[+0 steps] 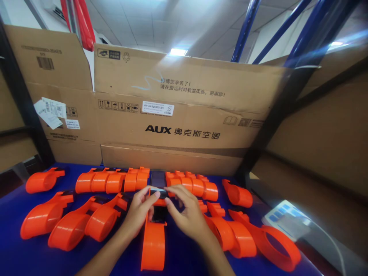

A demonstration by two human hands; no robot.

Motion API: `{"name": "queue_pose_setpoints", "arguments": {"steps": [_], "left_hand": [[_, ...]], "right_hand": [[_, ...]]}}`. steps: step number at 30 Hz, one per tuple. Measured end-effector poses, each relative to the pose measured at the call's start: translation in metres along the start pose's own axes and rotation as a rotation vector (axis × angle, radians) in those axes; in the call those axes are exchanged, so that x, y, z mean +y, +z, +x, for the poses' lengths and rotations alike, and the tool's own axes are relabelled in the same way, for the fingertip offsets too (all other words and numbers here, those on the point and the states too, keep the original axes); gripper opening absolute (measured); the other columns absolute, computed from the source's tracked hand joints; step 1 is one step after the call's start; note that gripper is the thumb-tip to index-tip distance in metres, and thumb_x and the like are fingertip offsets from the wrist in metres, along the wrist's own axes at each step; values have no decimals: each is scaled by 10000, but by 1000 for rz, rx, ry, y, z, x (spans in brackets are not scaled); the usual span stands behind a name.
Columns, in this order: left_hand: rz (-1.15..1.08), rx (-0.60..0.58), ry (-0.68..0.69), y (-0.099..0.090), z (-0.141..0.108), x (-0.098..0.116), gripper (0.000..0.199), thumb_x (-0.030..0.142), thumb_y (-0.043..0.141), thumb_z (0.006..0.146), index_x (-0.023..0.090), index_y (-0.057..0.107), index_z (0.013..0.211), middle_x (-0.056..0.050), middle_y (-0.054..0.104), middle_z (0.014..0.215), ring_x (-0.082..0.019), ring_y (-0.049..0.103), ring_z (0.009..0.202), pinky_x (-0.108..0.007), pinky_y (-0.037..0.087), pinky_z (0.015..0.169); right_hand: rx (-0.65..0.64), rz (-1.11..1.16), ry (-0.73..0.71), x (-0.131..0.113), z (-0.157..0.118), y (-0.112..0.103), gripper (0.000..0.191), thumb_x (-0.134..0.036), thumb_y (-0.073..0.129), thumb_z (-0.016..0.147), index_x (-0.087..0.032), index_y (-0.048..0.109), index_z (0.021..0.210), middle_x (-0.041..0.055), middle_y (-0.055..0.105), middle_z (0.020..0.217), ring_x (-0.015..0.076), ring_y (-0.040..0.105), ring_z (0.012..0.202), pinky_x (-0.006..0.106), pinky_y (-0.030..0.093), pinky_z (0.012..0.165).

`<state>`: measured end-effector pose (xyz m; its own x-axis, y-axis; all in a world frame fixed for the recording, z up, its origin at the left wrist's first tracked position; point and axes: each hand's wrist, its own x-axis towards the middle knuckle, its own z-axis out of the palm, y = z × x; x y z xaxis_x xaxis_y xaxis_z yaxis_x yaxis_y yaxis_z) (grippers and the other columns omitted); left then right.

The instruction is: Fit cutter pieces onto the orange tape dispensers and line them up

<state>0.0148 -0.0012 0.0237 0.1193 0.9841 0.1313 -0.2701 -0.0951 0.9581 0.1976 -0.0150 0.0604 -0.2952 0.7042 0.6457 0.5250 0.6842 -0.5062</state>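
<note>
piece of bright orange plastic, a broad ring on a narrower stem (153, 247): between the two hands, about midway between the surface's left and right edges; whether it rests or is lifted, i cannot tell
ring end: toward the near edge
stem end: toward the far edge
long axis: near edge to far edge, with little slant
small dark block with a pale upper face (158, 193): at the stem's far end, its longer side running left to right
left hand (139, 209): closed on the stem and block from the left, thumb over the block, fingers curled
right hand (185, 209): thumb and fingers bent, a small gap between them, tips at the block's right end; how firmly they grip, i cannot tell
dark flat rectangular panel (158, 178): just beyond the block, toward the far edge
similar orange ringed pieces (69, 232): in rows on both sides of the hands
blue smooth surface (11, 249): beneath the rows
brown printed cardboard sheet (184, 122): upright along the far edge
white device with blue patches and a pale cable (284, 214): by the right edge
</note>
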Motion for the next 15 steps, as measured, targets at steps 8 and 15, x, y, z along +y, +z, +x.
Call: {"name": "queue_pose_setpoints", "arguments": {"steps": [8,15], "left_hand": [[-25,-25,-15,-3,2,0,414,545,755,788,176,681,961,68,541,538,-59,395,314,-194,265,341],[-414,-39,-169,-20,12,14,481,693,665,795,216,603,804,71,428,420,-106,410,317,-228,358,364]], "right_hand": [[-14,16,-10,-4,0,2,276,-259,604,966,-262,690,1227,83,679,1107,213,670,942,304,571,740],[218,-135,84,12,2,-5,168,-268,612,924,-219,689,1065,54,691,890,215,645,767,333,542,685]]}}
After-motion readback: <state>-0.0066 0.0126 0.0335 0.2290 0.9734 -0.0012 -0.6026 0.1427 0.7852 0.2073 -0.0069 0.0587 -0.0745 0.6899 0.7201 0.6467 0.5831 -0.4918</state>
